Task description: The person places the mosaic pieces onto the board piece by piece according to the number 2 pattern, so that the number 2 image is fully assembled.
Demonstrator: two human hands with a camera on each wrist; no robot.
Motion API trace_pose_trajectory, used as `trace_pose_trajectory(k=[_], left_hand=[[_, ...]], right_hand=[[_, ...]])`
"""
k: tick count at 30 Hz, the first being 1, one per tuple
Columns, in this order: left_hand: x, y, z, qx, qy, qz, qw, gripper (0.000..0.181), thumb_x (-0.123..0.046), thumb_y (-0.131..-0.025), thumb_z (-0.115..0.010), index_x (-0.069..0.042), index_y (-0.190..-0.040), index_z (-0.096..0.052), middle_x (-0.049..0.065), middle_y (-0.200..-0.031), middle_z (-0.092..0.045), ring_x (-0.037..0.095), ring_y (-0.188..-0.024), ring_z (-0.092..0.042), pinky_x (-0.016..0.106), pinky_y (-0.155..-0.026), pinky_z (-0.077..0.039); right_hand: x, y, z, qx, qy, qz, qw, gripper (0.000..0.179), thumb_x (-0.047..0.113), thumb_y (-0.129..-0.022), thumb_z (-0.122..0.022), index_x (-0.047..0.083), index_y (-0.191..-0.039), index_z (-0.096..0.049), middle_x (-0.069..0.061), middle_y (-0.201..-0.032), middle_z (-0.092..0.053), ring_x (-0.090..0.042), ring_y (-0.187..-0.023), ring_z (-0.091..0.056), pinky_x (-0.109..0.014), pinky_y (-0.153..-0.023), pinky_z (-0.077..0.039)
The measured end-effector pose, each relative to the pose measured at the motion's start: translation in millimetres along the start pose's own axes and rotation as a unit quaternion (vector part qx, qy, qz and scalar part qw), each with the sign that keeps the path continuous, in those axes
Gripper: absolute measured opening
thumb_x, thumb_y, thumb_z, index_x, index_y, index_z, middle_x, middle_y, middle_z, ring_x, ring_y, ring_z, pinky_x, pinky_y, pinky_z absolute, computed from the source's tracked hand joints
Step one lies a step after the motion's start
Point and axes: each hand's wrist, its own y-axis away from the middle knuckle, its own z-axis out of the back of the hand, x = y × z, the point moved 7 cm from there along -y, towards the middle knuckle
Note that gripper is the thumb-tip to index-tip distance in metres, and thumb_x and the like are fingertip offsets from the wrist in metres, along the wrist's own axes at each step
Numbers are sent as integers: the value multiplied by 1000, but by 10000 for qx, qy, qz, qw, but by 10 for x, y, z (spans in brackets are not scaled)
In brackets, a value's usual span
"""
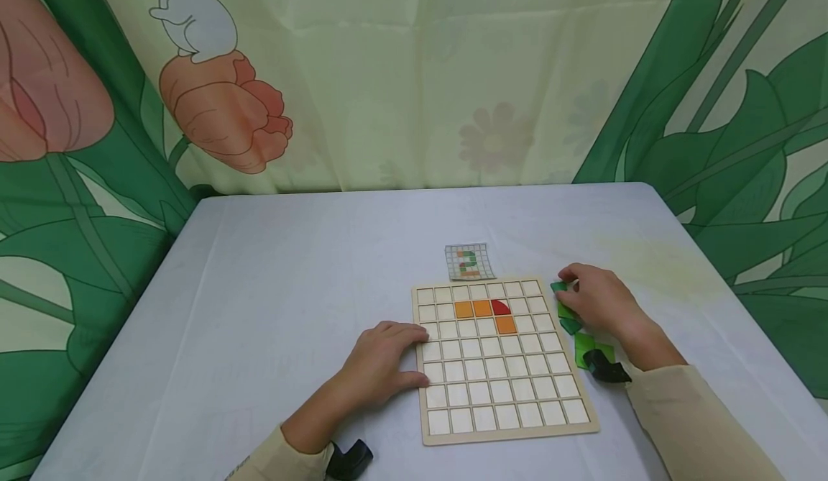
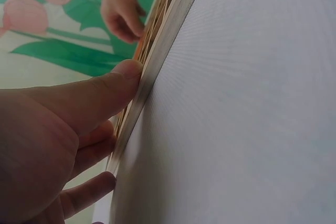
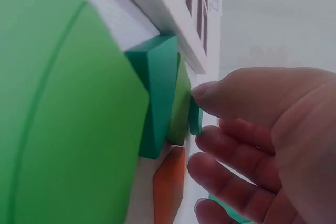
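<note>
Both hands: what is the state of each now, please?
Left hand: open, touching the left edge of the board.
Right hand: at a dark green piece; whether it grips cannot be told.

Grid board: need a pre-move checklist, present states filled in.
1. Grid board steadied: ok, left hand touches its left edge.
2. Placed pieces within cells: ok, three orange squares and one red piece each sit in a cell.
3. Right hand at the loose pieces: ok, beside the board's right edge.
4. Dark green piece firmly pinched: cannot tell, the hand is at it but the hold is unclear.
5. Loose green pieces spread apart: not ok, bunched.
6. Pattern card uncovered: ok, just beyond the board.
</note>
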Motion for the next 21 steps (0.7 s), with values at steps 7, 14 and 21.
trace_pose_trajectory(k=[7, 14, 21], left_hand=[[-4, 2, 0, 6, -17, -29, 10000, 58, -39, -81, -84, -13, -129, -65, -2, -132, -62, 23, -123, -52, 49, -98, -43], [-6, 6, 5, 9, -8, -6, 10000, 58, -37, -80, -85, -13, -129, -65, -1, -132, -62, 23, -122, -52, 49, -97, -43], [-8, 3, 5, -11, 13, -47, 10000, 57, -36, -80, -85, -13, -128, -65, -1, -132, -62, 23, -122, -53, 49, -97, -43]], right_hand=[[41, 38, 31, -113, -103, 30, 9999, 43, 19, -94, -63, -10, -125, -58, -27, -116, -62, -39, -100, -57, -56, -85, -49], [162, 120, 17, -94, -335, 176, 9992, 43, 23, -95, -66, -7, -125, -59, -25, -120, -62, -41, -108, -57, -55, -86, -50], [285, 210, 17, -162, -336, 325, 9988, 42, 21, -92, -69, -6, -123, -61, -24, -118, -63, -41, -108, -57, -56, -87, -50]])
